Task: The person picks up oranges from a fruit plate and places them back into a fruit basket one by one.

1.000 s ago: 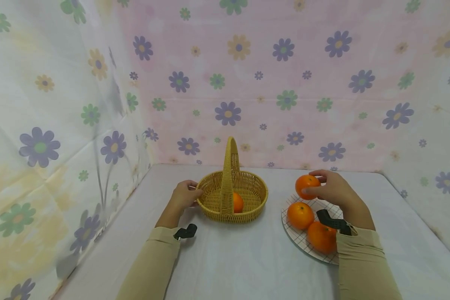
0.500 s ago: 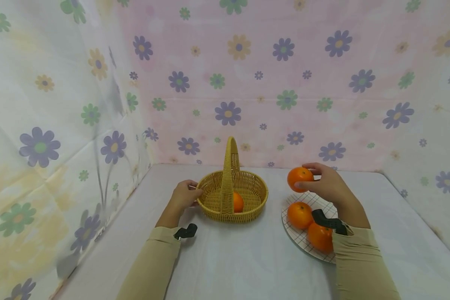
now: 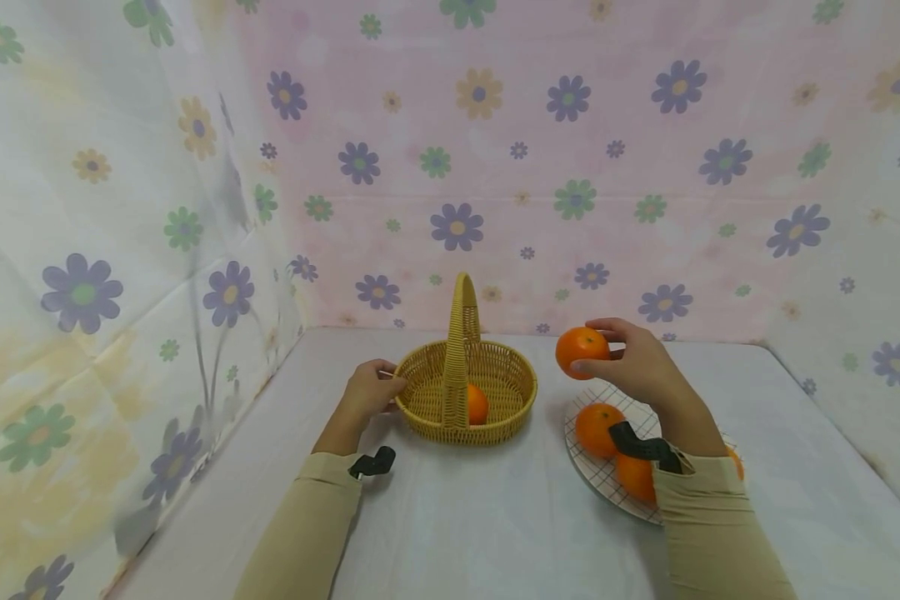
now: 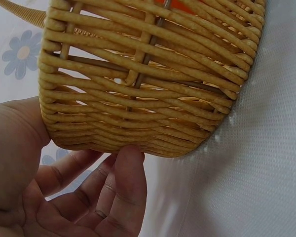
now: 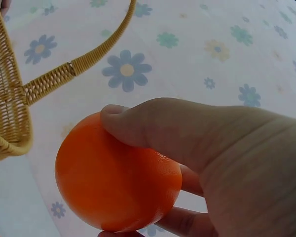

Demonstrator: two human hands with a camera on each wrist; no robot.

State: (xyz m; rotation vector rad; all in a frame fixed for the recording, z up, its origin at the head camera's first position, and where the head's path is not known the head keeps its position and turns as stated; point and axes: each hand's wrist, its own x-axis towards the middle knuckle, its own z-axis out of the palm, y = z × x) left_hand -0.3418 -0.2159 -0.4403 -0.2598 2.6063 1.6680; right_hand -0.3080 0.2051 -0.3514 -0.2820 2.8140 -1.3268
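My right hand (image 3: 641,362) holds an orange (image 3: 581,352) above the far left part of the plate, to the right of the basket. In the right wrist view the thumb lies across the orange (image 5: 113,173), with fingers round its underside. My left hand (image 3: 367,390) grips the left end of a yellow wicker basket (image 3: 495,435); in the left wrist view its fingertips touch the woven wall (image 4: 138,98). One orange (image 3: 477,406) lies in the basket, partly hidden by the handle. More oranges (image 3: 598,429) sit on the plate, some partly covered by my right wrist.
A round white plate with a grid pattern (image 3: 607,483) lies on the white-covered table (image 3: 495,525) under my right forearm. The basket's tall arched handle (image 3: 457,350) rises over its middle. Flower-printed cloth (image 3: 525,200) hangs at the back and both sides.
My right hand has moved left and slightly up with the orange, away from the plate and closer to the basket. My left hand and the basket have stayed in place.
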